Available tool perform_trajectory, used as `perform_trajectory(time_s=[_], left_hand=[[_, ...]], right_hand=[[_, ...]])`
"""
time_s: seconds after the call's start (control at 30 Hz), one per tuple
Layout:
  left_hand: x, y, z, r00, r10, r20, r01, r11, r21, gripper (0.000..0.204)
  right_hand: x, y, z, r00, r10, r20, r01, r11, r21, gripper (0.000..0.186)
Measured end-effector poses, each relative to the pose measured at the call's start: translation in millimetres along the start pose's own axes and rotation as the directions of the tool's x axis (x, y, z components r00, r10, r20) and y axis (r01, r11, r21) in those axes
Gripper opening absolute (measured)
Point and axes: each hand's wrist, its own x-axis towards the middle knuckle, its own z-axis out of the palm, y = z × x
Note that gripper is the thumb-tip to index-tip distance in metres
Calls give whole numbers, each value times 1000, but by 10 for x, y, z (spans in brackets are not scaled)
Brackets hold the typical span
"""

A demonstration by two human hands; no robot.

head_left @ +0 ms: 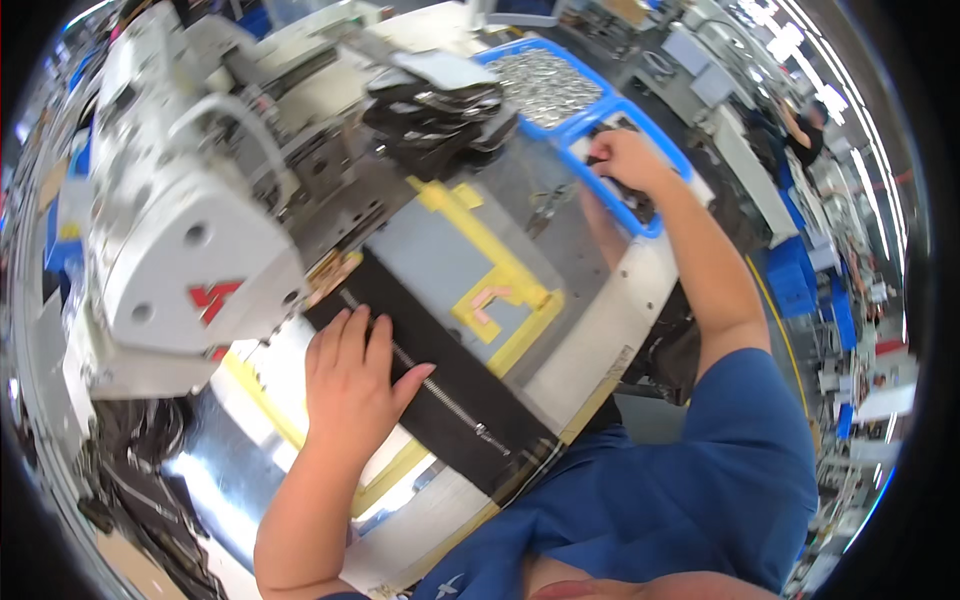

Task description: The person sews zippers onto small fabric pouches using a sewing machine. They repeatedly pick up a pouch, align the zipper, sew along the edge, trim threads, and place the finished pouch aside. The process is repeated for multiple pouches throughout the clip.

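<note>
A black fabric strip (450, 385) with a metal zipper (438, 390) sewn along it lies across the sewing table, one end under the head of a white sewing machine (170, 250). On the strip's far part my left hand (352, 375) rests flat, fingers stretched and thumb spread, beside the zipper. My right hand (630, 160) reaches into the nearer blue basket (668, 150) at the upper right. Its fingers are pinched together over dark pieces; what they hold, if anything, cannot be made out.
Another blue basket (600, 85) behind holds many small silvery metal parts. A pile of black pieces (430, 115) lies beside the machine. Yellow tape (520, 340) marks the tabletop. Dark fabric (135, 460) hangs at the left. A co-worker (808, 130) is far off right.
</note>
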Motion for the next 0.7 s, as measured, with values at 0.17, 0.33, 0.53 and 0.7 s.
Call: perform_trajectory(time_s=[0.17, 0.33, 0.53, 0.7], left_hand=[[10, -43, -24, 999, -14, 48, 14, 1000, 10, 74], [-18, -62, -36, 999, -7, 46, 6, 1000, 5, 72], [-15, -46, 1, 999, 38, 38, -38, 999, 4, 66], [-15, -54, -1, 999, 33, 25, -33, 999, -22, 65]], right_hand=[[-18, -749, -103, 994, -97, -60, 99, 994, 41, 15], [-210, -2238, 155, 882, -365, 297, 138, 803, 580, 19], [-157, -3070, 839, 688, -591, 421, 348, 778, 523, 24], [-186, -3043, 862, 691, -638, 339, 493, 760, 424, 24]])
